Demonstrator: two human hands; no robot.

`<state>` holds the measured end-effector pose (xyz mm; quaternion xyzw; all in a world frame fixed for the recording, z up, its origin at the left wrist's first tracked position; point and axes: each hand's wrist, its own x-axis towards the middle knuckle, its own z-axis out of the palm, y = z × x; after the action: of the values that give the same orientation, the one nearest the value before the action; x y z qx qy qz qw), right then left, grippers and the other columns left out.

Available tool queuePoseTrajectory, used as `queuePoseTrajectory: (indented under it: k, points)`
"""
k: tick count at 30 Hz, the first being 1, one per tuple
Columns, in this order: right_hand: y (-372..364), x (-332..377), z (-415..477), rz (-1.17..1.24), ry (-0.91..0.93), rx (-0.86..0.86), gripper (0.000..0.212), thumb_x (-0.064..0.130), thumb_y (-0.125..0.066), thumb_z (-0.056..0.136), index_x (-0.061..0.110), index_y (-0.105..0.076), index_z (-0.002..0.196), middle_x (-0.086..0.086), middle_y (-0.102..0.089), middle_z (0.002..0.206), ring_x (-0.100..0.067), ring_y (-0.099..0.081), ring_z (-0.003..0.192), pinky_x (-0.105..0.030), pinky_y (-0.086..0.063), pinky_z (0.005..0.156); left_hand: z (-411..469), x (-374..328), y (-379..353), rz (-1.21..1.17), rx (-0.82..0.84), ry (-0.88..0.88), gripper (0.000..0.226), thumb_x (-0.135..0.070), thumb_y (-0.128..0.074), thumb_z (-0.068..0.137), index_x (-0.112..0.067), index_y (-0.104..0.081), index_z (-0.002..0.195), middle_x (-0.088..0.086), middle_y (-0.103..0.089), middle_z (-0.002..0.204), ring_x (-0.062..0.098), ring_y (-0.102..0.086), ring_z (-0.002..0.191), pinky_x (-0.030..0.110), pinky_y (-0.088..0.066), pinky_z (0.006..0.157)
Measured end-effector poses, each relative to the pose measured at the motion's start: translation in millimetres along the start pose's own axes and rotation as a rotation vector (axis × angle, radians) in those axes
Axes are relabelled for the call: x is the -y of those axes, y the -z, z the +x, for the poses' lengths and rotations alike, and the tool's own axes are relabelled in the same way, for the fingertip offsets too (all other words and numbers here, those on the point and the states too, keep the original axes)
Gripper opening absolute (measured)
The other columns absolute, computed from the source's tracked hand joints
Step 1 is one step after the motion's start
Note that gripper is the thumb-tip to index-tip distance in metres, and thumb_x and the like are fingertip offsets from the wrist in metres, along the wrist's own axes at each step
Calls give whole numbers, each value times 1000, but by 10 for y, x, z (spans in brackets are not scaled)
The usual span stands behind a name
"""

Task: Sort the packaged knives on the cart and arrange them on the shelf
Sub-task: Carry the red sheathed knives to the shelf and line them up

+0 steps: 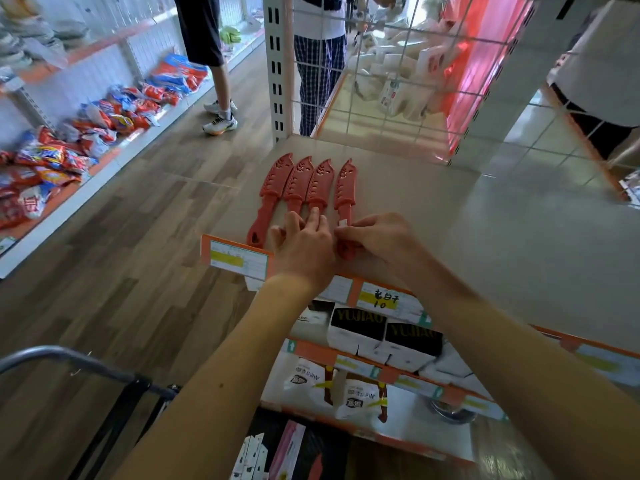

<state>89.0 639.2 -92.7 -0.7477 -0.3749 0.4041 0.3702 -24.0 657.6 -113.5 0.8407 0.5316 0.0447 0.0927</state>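
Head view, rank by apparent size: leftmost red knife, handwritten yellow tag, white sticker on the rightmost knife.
Leftmost red knife, largest.
Handwritten yellow tag, though nearer the camera.
White sticker on the rightmost knife, smallest.

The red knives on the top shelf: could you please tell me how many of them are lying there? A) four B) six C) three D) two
A: four red knives lie side by side on the top shelf, with the right hand pinching the handle of the rightmost knife.
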Motion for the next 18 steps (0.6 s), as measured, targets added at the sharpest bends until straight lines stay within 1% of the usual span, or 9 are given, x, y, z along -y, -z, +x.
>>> queuePoseTrajectory:
  k: [3, 5, 6, 8, 9, 10, 13, 15, 18]
  points:
    - [-21, 30, -32, 46, -15, 12, 18, 17, -81, 70, 21, -64, 66, -5, -72, 83, -21, -70, 85, -38, -57, 84, -11, 24, -8, -9, -17, -4, 45, -16, -27, 96, -13, -30, 141, 0, -20, 155, 25, -25, 124, 38, -21, 87]
    - [-41, 30, -50, 63, 6, 34, 19, 14, -82, 68, 22, -65, 64, -6, -74, 87, -21, -71, 84, -39, -57, 83, -27, 32, 8, -15, 2, -8, 46, -14, -28, 95, -14, -30, 141, 0, -20, 155, 25, -24, 124, 38, -21, 89]
    - [-49, 31, -62, 73, 12, 48, 17, 14, -81, 69, 21, -66, 66, -6, -74, 84, -17, -72, 79, -34, -58, 79, -34, 35, 22, -18, 18, -11, 48, -12, -28, 94, -14, -29, 142, 0, -19, 156, 26, -23, 125, 39, -22, 91]
    - [-36, 80, -122, 19, 11, 94, 13, 12, -75, 77, 20, -65, 77, 1, -68, 74, -1, -65, 61, -8, -53, 58, -49, 45, 50, -20, 36, -13, 51, -8, -28, 92, -15, -27, 143, 0, -17, 156, 26, -22, 127, 40, -22, 94]
    - [-25, 111, -151, -37, 9, 85, 11, 14, -73, 79, 18, -66, 86, 4, -64, 75, 1, -58, 58, -1, -45, 48, -58, 50, 62, -19, 38, -12, 52, -6, -28, 91, -15, -27, 142, -1, -16, 157, 26, -21, 129, 41, -21, 94]
    - [-16, 135, -170, -85, 15, 64, 15, 16, -72, 80, 14, -68, 95, 2, -64, 80, -1, -55, 60, 1, -43, 47, -66, 53, 71, -19, 38, -12, 52, -5, -28, 91, -16, -27, 142, -1, -15, 157, 26, -20, 130, 41, -21, 93]
    - [-39, 167, -187, -157, 14, 29, 28, 17, -72, 80, 5, -68, 104, -3, -64, 89, -10, -57, 76, -15, -48, 70, -86, 63, 86, -22, 42, -14, 53, -1, -28, 90, -16, -28, 141, -1, -14, 157, 27, -16, 134, 41, -20, 94]
    - [-69, 156, -201, -173, -5, 22, 29, 17, -73, 79, 4, -68, 105, -4, -64, 88, -13, -61, 81, -20, -50, 77, -98, 66, 94, -18, 42, -20, 52, -1, -29, 90, -16, -30, 140, -1, -14, 157, 27, -16, 135, 40, -20, 94]
    - [-85, 159, -235, -198, 2, -10, 30, 19, -72, 80, 2, -68, 105, -11, -70, 103, -23, -67, 97, -27, -53, 84, -112, 68, 90, -18, 43, -28, 50, 0, -31, 89, -16, -34, 137, -1, -15, 157, 27, -15, 135, 40, -20, 93]
